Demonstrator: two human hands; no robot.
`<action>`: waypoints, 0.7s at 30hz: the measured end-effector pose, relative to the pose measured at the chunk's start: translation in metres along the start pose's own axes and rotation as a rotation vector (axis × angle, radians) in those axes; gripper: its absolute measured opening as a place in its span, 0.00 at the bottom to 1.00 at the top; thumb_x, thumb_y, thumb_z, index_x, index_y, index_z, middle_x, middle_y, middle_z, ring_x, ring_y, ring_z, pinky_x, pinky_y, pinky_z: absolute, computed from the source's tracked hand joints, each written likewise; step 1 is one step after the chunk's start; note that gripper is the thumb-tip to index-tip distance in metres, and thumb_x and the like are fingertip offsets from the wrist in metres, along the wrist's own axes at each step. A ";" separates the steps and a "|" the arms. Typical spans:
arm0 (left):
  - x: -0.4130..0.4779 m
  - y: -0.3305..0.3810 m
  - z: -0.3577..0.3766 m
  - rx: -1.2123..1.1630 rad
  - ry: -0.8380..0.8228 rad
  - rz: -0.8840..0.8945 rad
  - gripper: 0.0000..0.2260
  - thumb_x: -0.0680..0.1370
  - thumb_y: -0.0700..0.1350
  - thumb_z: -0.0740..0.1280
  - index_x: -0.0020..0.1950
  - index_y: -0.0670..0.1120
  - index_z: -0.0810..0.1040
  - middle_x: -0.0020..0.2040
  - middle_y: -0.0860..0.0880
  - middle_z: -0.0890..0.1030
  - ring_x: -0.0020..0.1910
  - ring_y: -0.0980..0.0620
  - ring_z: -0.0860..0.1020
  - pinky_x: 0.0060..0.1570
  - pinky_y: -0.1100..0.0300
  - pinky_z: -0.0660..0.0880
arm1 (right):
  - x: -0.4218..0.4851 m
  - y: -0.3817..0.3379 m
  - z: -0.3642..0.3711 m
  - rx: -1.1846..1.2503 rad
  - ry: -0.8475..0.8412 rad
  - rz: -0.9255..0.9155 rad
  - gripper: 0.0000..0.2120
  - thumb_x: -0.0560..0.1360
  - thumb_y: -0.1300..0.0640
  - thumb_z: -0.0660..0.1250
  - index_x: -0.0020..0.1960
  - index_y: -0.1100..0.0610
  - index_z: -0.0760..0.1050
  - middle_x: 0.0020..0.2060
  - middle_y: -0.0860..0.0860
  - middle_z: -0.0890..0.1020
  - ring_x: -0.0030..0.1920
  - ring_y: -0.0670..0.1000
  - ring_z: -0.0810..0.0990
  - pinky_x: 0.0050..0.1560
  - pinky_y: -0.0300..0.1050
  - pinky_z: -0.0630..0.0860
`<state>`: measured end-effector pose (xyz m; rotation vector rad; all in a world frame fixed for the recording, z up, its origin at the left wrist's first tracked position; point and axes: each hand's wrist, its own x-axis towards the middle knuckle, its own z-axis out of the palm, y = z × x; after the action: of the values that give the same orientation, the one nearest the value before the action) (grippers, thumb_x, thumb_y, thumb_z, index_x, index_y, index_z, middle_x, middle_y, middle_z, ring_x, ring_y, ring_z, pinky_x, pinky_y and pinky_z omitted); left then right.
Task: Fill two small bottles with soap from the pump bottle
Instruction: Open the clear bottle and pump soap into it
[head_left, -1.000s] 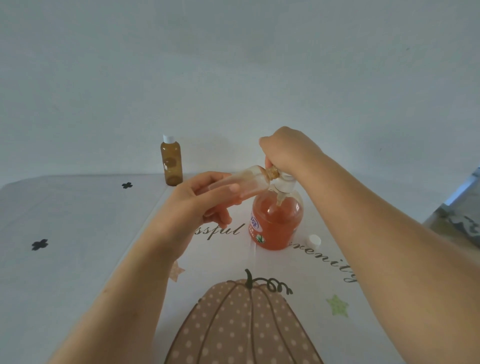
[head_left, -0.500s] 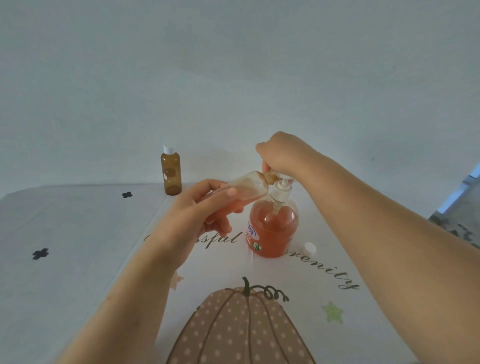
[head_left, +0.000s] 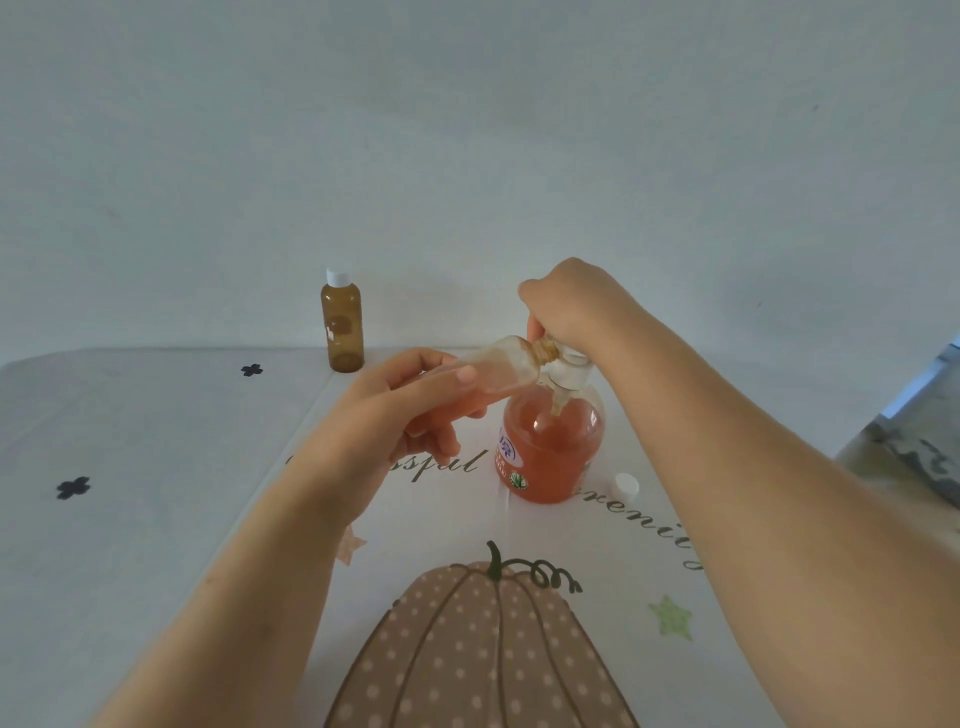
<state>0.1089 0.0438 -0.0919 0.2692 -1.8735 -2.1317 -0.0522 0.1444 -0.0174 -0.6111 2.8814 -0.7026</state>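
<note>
A round pump bottle (head_left: 550, 447) of orange soap stands on the table in the middle. My right hand (head_left: 569, 306) is curled over its white pump head, pressing it down. My left hand (head_left: 395, 410) grips a small amber bottle (head_left: 498, 369), tilted almost flat, its open neck against the pump's spout. Some orange soap shows inside it. A second small amber bottle (head_left: 342, 325) with a white cap stands upright at the table's far edge, left of the hands.
A small white cap (head_left: 626, 486) lies on the table right of the pump bottle. The tablecloth (head_left: 156, 467) is white with a pumpkin print (head_left: 478, 649) near me. A white wall rises behind the table; the table's right edge shows floor beyond.
The pump head rose half a second ago and is pressed down again now. My left hand keeps the small bottle's neck at the spout. The camera tilted slightly.
</note>
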 end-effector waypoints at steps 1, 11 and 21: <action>0.000 0.000 0.000 0.010 0.000 0.001 0.19 0.70 0.51 0.71 0.52 0.38 0.79 0.43 0.41 0.84 0.31 0.48 0.75 0.33 0.60 0.74 | 0.001 0.001 0.000 0.016 0.017 0.000 0.17 0.76 0.59 0.57 0.51 0.62 0.84 0.34 0.54 0.80 0.34 0.55 0.76 0.39 0.45 0.71; -0.003 0.003 0.005 -0.033 0.059 0.039 0.19 0.70 0.50 0.74 0.54 0.40 0.82 0.50 0.42 0.85 0.36 0.49 0.81 0.37 0.60 0.79 | -0.005 -0.010 -0.014 -0.066 0.026 -0.027 0.15 0.76 0.59 0.59 0.48 0.60 0.85 0.39 0.55 0.87 0.26 0.52 0.76 0.31 0.40 0.68; -0.003 0.005 0.002 -0.038 -0.036 0.017 0.18 0.71 0.46 0.72 0.58 0.40 0.79 0.49 0.42 0.83 0.34 0.48 0.79 0.35 0.59 0.77 | 0.001 -0.004 -0.010 -0.081 0.045 -0.036 0.15 0.77 0.55 0.59 0.48 0.58 0.85 0.35 0.52 0.82 0.30 0.51 0.77 0.33 0.42 0.69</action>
<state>0.1119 0.0459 -0.0870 0.2071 -1.8452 -2.1724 -0.0541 0.1446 -0.0072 -0.6677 2.9599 -0.6141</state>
